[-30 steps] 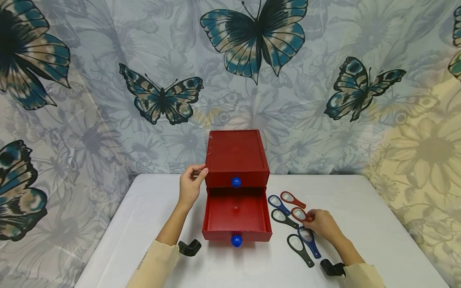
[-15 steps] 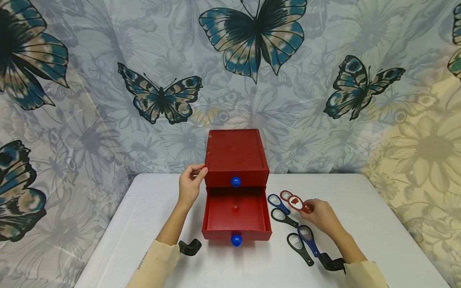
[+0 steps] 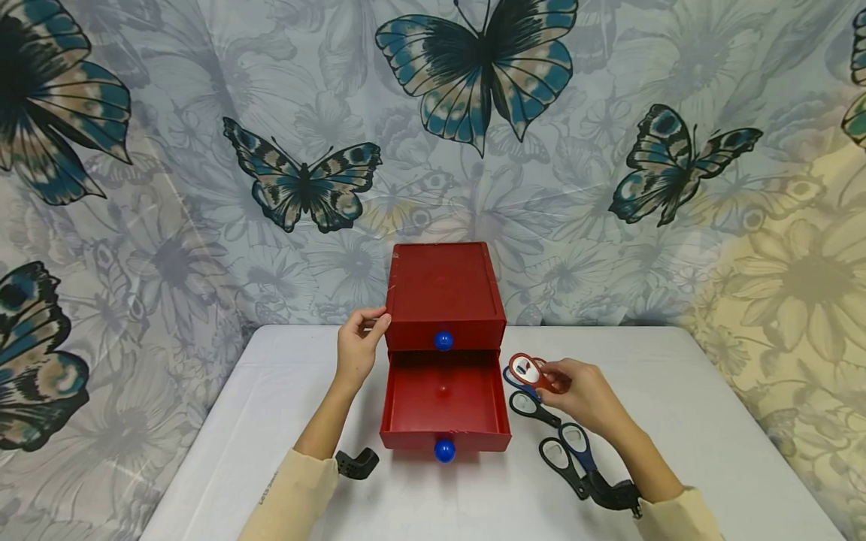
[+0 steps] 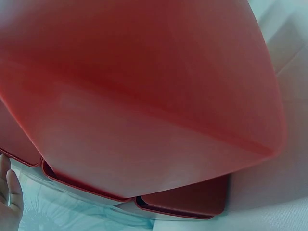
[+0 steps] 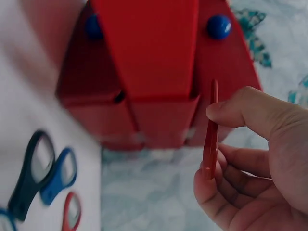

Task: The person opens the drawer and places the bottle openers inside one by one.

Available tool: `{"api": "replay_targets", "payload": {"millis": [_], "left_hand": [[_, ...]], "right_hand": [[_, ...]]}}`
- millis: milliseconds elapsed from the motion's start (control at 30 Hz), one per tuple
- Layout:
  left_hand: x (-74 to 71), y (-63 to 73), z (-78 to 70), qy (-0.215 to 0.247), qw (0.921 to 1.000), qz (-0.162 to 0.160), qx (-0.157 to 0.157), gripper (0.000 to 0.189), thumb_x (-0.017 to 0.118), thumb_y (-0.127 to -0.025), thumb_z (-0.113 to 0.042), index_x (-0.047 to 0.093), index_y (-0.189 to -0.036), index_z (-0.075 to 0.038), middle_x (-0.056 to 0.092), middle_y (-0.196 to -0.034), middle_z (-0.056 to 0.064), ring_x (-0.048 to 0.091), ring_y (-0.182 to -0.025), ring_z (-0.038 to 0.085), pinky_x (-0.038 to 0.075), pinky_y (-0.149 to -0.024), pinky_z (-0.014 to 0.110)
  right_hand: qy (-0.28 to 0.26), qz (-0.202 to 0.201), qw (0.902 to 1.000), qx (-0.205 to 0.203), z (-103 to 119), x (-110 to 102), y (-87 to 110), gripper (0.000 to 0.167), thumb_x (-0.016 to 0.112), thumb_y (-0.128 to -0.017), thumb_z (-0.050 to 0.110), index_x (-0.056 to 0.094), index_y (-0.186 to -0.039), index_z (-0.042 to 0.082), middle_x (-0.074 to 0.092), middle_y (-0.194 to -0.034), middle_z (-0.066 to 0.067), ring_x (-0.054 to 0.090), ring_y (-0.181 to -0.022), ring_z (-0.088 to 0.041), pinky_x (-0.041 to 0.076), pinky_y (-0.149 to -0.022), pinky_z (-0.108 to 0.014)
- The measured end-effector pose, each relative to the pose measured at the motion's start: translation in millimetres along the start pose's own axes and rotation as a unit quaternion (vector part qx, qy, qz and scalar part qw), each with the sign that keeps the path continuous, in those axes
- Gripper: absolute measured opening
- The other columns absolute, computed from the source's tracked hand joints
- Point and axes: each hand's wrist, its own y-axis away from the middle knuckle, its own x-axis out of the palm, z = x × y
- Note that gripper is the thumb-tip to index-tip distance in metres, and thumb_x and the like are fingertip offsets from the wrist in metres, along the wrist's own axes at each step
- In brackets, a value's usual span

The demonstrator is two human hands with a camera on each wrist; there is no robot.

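My right hand (image 3: 585,392) pinches a red magnifying glass (image 3: 524,369) by its handle, thumb on one face and fingers on the other. Edge-on, the same red magnifying glass (image 5: 211,137) shows in the right wrist view. It is raised over a blue magnifying glass (image 3: 530,390) on the table. At the upper left side of a red two-drawer cabinet (image 3: 443,285), my left hand (image 3: 356,349) touches the front edge with thumb and fingertips. The lower drawer (image 3: 443,409) is pulled out; the upper drawer (image 3: 413,336) is pushed in.
Black magnifying glasses (image 3: 528,408) and a second blue one (image 3: 575,439) lie right of the cabinet. Another red magnifying glass (image 5: 72,211) lies there too. Each wrist bears a black camera (image 3: 357,464). A butterfly-print cloth (image 3: 575,285) hangs behind the white table (image 3: 710,421).
My right hand has lifted the red magnifying glass off the table and carried it left and up toward the cabinet. The left hand stays at the cabinet's edge.
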Motion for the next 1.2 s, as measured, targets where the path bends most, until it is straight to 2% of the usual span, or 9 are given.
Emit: {"api": "replay_targets", "payload": {"millis": [200,467,600,700,833,967,1200], "left_hand": [[1.5,0.1,-3.2,-0.013,0.9994,0.000,-0.031,0.023,0.067,-0.091,-0.005,0.063,-0.108,0.010,0.065,-0.108,0.026,0.058,-0.076,-0.001,0.048,-0.069,0.014],[-2.4,-3.5,-13.7,-0.041,0.9972,0.019,-0.060,0.024,0.067,-0.091,-0.009,0.064,-0.110,0.006,0.067,-0.114,0.024,0.058,-0.079,0.000,0.046,-0.068,0.014],[-3.1,-1.4,-34.8,-0.059,0.9963,0.036,-0.051,0.023,0.067,-0.091,-0.006,0.064,-0.109,0.008,0.067,-0.113,0.025,0.058,-0.080,-0.001,0.047,-0.070,0.016],[-3.7,0.0,-44.2,-0.072,0.9957,0.045,-0.037,0.023,0.068,-0.090,-0.006,0.064,-0.108,0.009,0.067,-0.111,0.026,0.058,-0.080,-0.001,0.048,-0.070,0.017],[-6.7,-3.3,-31.2,-0.072,0.9960,0.042,-0.034,0.022,0.069,-0.090,-0.007,0.067,-0.107,0.006,0.068,-0.109,0.022,0.059,-0.081,0.000,0.048,-0.070,0.016],[-10.1,-7.0,-16.4,-0.081,0.9956,0.043,-0.021,0.021,0.070,-0.089,-0.010,0.068,-0.106,0.003,0.069,-0.107,0.018,0.059,-0.082,0.001,0.049,-0.073,0.018],[-16.8,-9.5,-13.3,-0.106,0.9917,0.071,-0.012,0.024,0.072,-0.089,-0.017,0.070,-0.106,0.000,0.067,-0.108,0.016,0.058,-0.085,0.003,0.048,-0.076,0.020]], "right_hand": [[-0.053,0.026,0.9982,-0.010,23.5,3.5,-4.9,0.026,0.077,-0.075,0.000,0.069,-0.099,-0.004,0.063,-0.079,-0.002,0.055,-0.072,-0.009,0.052,-0.063,-0.018],[-0.058,0.074,0.9947,-0.042,49.4,17.9,-16.9,0.023,0.079,-0.076,0.006,0.070,-0.097,0.001,0.061,-0.079,0.002,0.054,-0.072,-0.008,0.052,-0.064,-0.018],[-0.046,0.098,0.9929,-0.049,61.9,25.5,-22.0,0.022,0.079,-0.076,0.009,0.069,-0.095,0.004,0.060,-0.078,0.004,0.053,-0.072,-0.007,0.050,-0.064,-0.017],[-0.044,0.109,0.9914,-0.057,70.9,33.2,-25.9,0.020,0.079,-0.076,0.010,0.069,-0.093,0.005,0.060,-0.078,0.004,0.053,-0.072,-0.007,0.049,-0.063,-0.018],[-0.036,0.109,0.9920,-0.052,85.4,48.1,-31.8,0.019,0.079,-0.076,0.010,0.070,-0.091,0.003,0.062,-0.077,0.002,0.053,-0.070,-0.008,0.049,-0.062,-0.018],[-0.025,0.103,0.9941,-0.025,99.6,65.7,-36.1,0.019,0.080,-0.074,0.010,0.071,-0.089,0.001,0.061,-0.073,0.001,0.051,-0.068,-0.009,0.046,-0.060,-0.017],[-0.026,0.137,0.9903,-0.004,117.6,93.5,-36.9,0.021,0.082,-0.073,0.011,0.071,-0.086,-0.001,0.057,-0.064,0.000,0.047,-0.061,-0.010,0.039,-0.052,-0.019]]}}
